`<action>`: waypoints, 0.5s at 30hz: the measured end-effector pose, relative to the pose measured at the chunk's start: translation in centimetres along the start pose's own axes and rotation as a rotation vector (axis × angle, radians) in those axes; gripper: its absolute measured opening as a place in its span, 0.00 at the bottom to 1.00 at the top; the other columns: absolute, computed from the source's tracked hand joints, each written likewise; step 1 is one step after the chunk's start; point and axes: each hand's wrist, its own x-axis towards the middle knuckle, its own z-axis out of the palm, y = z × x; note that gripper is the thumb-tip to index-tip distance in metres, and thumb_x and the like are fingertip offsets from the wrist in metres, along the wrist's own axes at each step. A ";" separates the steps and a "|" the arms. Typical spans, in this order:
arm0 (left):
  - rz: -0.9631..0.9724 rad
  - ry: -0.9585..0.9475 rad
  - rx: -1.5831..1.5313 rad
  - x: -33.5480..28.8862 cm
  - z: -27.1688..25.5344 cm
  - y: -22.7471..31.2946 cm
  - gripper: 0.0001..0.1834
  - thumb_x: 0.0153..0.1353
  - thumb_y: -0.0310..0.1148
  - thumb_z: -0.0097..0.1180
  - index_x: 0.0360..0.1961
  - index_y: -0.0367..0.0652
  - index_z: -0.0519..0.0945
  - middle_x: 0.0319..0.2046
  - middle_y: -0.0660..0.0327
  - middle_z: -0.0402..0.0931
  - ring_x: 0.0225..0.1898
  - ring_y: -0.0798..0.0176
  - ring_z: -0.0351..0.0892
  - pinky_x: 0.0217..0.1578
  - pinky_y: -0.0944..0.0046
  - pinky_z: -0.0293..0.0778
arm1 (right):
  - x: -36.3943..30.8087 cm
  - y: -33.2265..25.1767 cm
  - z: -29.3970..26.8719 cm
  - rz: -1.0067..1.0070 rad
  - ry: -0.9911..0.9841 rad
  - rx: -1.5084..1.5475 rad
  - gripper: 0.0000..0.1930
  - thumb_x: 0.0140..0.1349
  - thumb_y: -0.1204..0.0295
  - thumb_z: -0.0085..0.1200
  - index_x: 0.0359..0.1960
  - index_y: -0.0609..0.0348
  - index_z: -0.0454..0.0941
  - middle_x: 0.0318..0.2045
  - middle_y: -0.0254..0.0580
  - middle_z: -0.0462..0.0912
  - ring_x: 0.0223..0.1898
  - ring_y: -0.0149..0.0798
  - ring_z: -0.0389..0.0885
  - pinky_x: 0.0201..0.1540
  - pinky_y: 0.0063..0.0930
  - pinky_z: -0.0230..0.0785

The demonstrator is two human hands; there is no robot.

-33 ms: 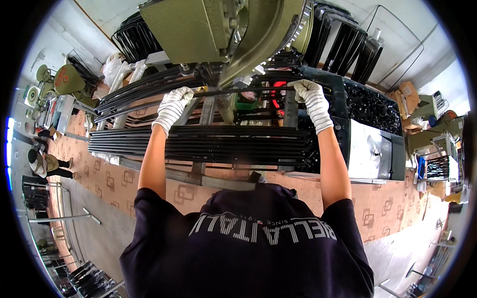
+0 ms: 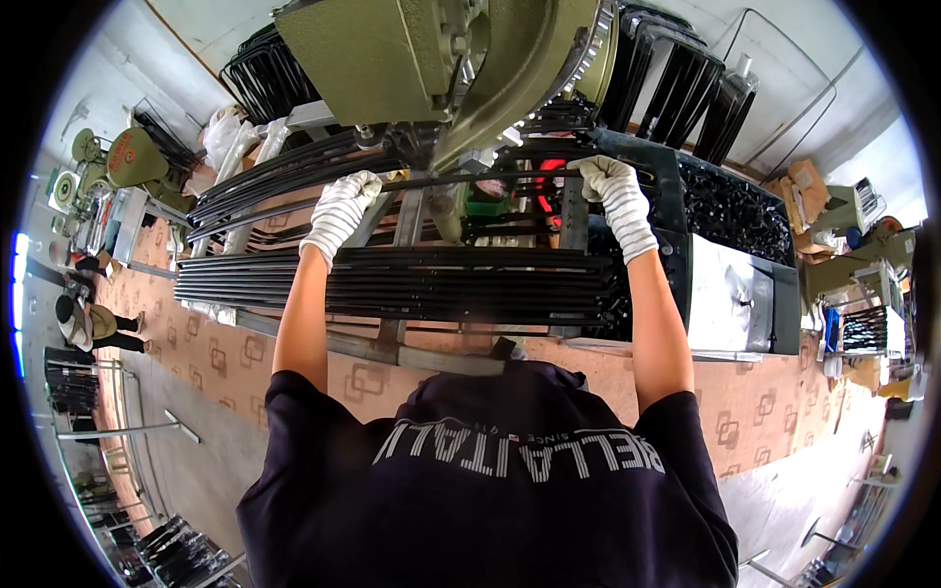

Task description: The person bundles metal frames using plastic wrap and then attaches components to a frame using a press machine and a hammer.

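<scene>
Both my hands, in white striped gloves, are raised under an olive-green machine (image 2: 358,64). A thin black metal tube (image 2: 431,182) runs level between them, just below the machine's working head. My left hand (image 2: 345,206) is closed around the tube toward its left part. At the right end of the tube, my right hand (image 2: 615,196) grips with curled fingers. Nearer to me, a row of similar black tubes (image 2: 441,279) lies side by side on a metal frame, beneath my forearms. More black tubes (image 2: 284,176) rest behind my left hand.
To the right stands a dark bin (image 2: 774,265) of small black parts (image 2: 730,211), beside a pale metal sheet (image 2: 720,299). Bent black frames (image 2: 676,83) lean on the back wall. At far left, another person (image 2: 93,323) is near other machines. A grey rail (image 2: 421,358) crosses close to my body.
</scene>
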 end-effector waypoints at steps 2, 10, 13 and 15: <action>-0.002 -0.007 0.019 -0.1 -0.2 0.2 0.11 0.59 0.37 0.48 0.34 0.41 0.77 0.27 0.59 0.78 0.27 0.61 0.74 0.33 0.65 0.69 | 0.2 0.3 -0.2 -0.004 -0.018 0.019 0.09 0.60 0.70 0.52 0.34 0.63 0.79 0.15 0.26 0.69 0.13 0.21 0.61 0.17 0.17 0.54; 0.061 0.071 0.035 -0.2 0.3 -0.6 0.11 0.58 0.38 0.49 0.35 0.41 0.77 0.29 0.57 0.78 0.30 0.59 0.74 0.35 0.63 0.68 | -0.1 -0.4 -0.1 0.018 -0.017 -0.022 0.09 0.60 0.71 0.52 0.34 0.65 0.79 0.14 0.26 0.68 0.13 0.22 0.60 0.17 0.16 0.54; 0.066 0.066 0.037 -0.2 0.4 -0.6 0.11 0.58 0.38 0.49 0.35 0.41 0.77 0.29 0.57 0.78 0.30 0.59 0.74 0.35 0.63 0.68 | 0.0 -0.4 -0.2 0.015 -0.032 -0.016 0.08 0.59 0.72 0.51 0.34 0.64 0.79 0.14 0.26 0.68 0.14 0.22 0.61 0.17 0.16 0.54; 0.056 0.048 0.014 -0.1 0.2 -0.4 0.11 0.58 0.38 0.49 0.35 0.41 0.77 0.29 0.57 0.78 0.30 0.59 0.74 0.35 0.63 0.68 | 0.1 -0.4 -0.4 0.002 -0.051 0.001 0.08 0.59 0.72 0.52 0.34 0.64 0.79 0.15 0.26 0.69 0.14 0.21 0.61 0.17 0.16 0.54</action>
